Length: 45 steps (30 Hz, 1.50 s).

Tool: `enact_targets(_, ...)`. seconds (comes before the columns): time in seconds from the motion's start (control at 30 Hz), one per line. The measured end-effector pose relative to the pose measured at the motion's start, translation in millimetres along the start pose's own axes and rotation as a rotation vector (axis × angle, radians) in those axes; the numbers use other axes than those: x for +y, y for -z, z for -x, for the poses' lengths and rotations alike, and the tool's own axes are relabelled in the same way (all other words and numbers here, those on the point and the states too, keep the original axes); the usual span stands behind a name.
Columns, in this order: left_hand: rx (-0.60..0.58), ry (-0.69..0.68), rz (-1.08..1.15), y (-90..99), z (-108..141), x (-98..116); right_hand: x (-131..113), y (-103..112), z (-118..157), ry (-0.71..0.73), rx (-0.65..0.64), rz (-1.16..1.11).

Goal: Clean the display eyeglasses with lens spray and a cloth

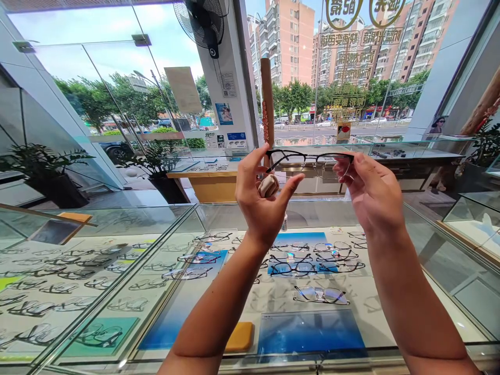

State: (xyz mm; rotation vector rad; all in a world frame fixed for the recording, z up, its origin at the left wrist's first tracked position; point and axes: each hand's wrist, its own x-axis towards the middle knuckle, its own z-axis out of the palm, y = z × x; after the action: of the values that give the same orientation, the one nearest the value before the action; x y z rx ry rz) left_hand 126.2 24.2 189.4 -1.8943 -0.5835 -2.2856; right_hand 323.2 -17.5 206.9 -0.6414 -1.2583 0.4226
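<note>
Counters [271, 300] of eyeglasses [321, 296] show an eyewear shop.

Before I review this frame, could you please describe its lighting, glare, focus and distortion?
Head view: daylight comes through the shop window; head view: bluish glare tints some displayed eyeglasses, and soft shadows fall beneath them; head view: slanting window posts suggest wide-angle stretch; head view: the black browline eyeglasses between left hand and right hand look fairly sharp.

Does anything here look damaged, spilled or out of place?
Nothing looks damaged or spilled: the glasses between the left hand and right hand look whole. Only the window lettering looks odd: it reads mirrored, probably facing outside.
</note>
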Motion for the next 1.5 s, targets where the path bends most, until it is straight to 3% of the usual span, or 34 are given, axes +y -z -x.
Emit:
enact_targets(0.3,-0.053,0.121,0.152,-0.2,-3.5,8.5,12.1,6.6,-3.8,0.079,-0.009,0.067)
enact_targets(0.63,-0.010,0.191,0.192,1.5,-4.3,11.5,15.0,8.3,-4.8,-0.011,-0.049,0.021)
enact_targets(0.77,-0.038,0.347,0.280,0.5,-4.8,2.9,9.5,6.9,-3.6,0.008,-0.046,-0.048)
enact_targets(0.83,-0.107,0.527,0.409,0.0,-6.4,-1.8,5.2,4.8,-1.8,0.044,-0.060,-0.061)
enact_targets(0.93,-0.304,0.798,0.620,-0.8,-9.1,-3.2,0.5,-0.3,1.7,0.211,-0.107,0.069)
enact_targets(1.07,-0.537,1.033,0.793,-2.5,-9.7,6.3,-0.1,-7.7,6.5,0.419,-0.094,0.216)
enact_targets(1.23,-0.624,1.302,0.918,-4.3,-8.9,16.7,-1.3,-8.6,9.7,0.461,-0.082,0.260)
enact_targets(1.33,-0.688,1.321,0.963,-3.8,-10.5,20.7,-4.4,-7.3,10.6,0.496,-0.112,0.235)
enact_targets(1.5,-0.830,1.190,0.924,-5.4,-10.5,24.8,-12.3,-6.6,16.0,0.493,-0.116,0.263)
